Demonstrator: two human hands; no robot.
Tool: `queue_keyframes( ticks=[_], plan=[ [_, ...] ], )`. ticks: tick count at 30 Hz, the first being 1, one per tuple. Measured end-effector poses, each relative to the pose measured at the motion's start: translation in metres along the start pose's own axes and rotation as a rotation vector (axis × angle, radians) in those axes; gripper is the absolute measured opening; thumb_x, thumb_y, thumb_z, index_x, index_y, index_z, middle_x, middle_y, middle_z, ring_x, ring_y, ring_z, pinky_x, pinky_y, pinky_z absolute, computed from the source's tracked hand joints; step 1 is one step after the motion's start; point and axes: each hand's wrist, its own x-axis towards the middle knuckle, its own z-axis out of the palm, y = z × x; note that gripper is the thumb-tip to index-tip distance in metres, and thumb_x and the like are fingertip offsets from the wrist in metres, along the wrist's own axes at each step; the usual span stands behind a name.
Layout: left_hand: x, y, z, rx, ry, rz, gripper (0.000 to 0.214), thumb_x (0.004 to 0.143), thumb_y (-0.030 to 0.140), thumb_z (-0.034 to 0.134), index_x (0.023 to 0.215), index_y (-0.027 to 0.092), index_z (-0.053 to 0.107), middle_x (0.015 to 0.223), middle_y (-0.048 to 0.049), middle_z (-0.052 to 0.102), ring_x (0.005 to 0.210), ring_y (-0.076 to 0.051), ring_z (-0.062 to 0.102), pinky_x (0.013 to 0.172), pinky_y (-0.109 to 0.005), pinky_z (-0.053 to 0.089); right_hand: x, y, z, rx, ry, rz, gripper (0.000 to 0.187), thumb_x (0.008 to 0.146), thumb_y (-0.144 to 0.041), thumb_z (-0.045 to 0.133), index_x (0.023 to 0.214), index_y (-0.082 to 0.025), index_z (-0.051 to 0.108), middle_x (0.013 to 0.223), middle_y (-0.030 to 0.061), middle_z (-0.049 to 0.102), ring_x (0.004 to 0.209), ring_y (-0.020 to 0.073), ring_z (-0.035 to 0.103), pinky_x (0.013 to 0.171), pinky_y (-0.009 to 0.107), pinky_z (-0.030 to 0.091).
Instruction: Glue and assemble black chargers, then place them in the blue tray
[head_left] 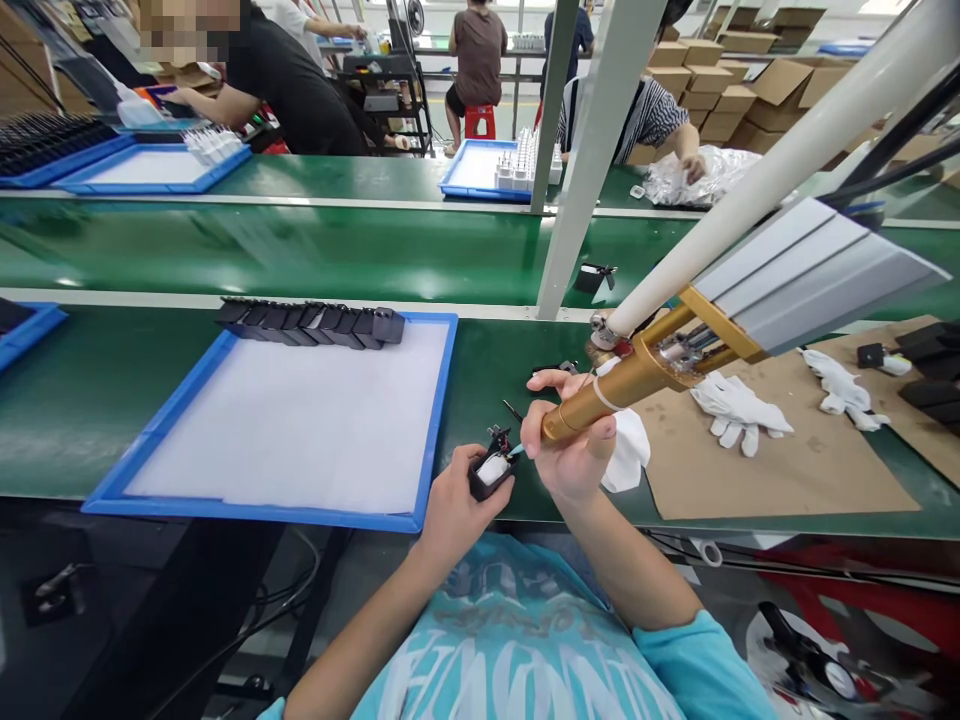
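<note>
My left hand is closed around a small black plastic housing, tilted up, with a white part inside and fine wires at its top. My right hand grips a gold-coloured dispensing gun near its front end. The gun's thin pale-blue nozzle points at the housing's wired end; whether it touches I cannot tell. A silver finned body forms the gun's rear. Just beyond my right hand lies a small dark part, partly hidden.
A blue-rimmed tray lined with white stands at left, with a row of black housings at its back. White gloves lie on brown cardboard at right. A white post rises ahead beside the green conveyor. Co-workers sit beyond.
</note>
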Motion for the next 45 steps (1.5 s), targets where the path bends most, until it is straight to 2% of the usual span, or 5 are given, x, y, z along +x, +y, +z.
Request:
queue_keyframes(
  ticks=[7, 21, 33, 39, 45],
  plan=[
    [0.000, 0.001, 0.000, -0.035, -0.011, -0.024, 0.032, 0.080, 0.034, 0.066, 0.102, 0.023, 0.045, 0.087, -0.0005, 0.068, 0.071, -0.017, 0.068, 0.062, -0.026, 0.051, -0.001, -0.001, 0.003, -0.022, 0.021, 0.026, 0.046, 0.081, -0.066, 0.052, 0.105, -0.028, 0.053, 0.098, 0.0020, 0.062, 0.035, 0.0073, 0.051, 0.028, 0.024, 0.032],
    [0.014, -0.001, 0.016, 0.010, 0.036, -0.009, 0.033, 0.078, 0.034, 0.066, 0.103, 0.021, 0.048, 0.094, -0.0047, 0.072, 0.086, -0.022, 0.071, 0.071, -0.031, 0.053, -0.002, 0.000, 0.012, -0.010, 0.001, 0.022, 0.046, 0.083, -0.066, 0.048, 0.110, -0.029, 0.052, 0.097, 0.0017, 0.061, 0.035, 0.0070, 0.051, 0.030, 0.025, 0.036],
    [0.015, 0.005, 0.017, 0.004, 0.080, 0.070, 0.033, 0.075, 0.032, 0.068, 0.102, 0.022, 0.054, 0.093, -0.0036, 0.070, 0.083, -0.021, 0.070, 0.069, -0.030, 0.053, -0.004, 0.000, 0.020, -0.004, 0.000, 0.052, 0.048, 0.080, -0.069, 0.049, 0.109, -0.030, 0.049, 0.095, 0.0003, 0.060, 0.034, 0.0070, 0.050, 0.029, 0.024, 0.036],
    [0.016, 0.005, 0.018, 0.007, 0.110, 0.104, 0.035, 0.074, 0.033, 0.069, 0.104, 0.022, 0.054, 0.090, -0.0034, 0.070, 0.080, -0.021, 0.070, 0.067, -0.029, 0.052, -0.005, 0.001, 0.020, -0.014, -0.025, 0.026, 0.040, 0.083, -0.067, 0.046, 0.091, -0.027, 0.047, 0.097, -0.0001, 0.059, 0.034, 0.0062, 0.050, 0.028, 0.024, 0.035],
    [0.018, 0.003, 0.015, 0.083, 0.072, 0.146, 0.034, 0.080, 0.034, 0.065, 0.110, 0.021, 0.055, 0.097, -0.0043, 0.071, 0.084, -0.021, 0.069, 0.070, -0.029, 0.052, -0.005, 0.000, 0.019, 0.065, -0.005, 0.041, 0.050, 0.081, -0.069, 0.046, 0.113, -0.031, 0.052, 0.097, 0.0009, 0.059, 0.036, 0.0078, 0.052, 0.029, 0.025, 0.035]
  ],
)
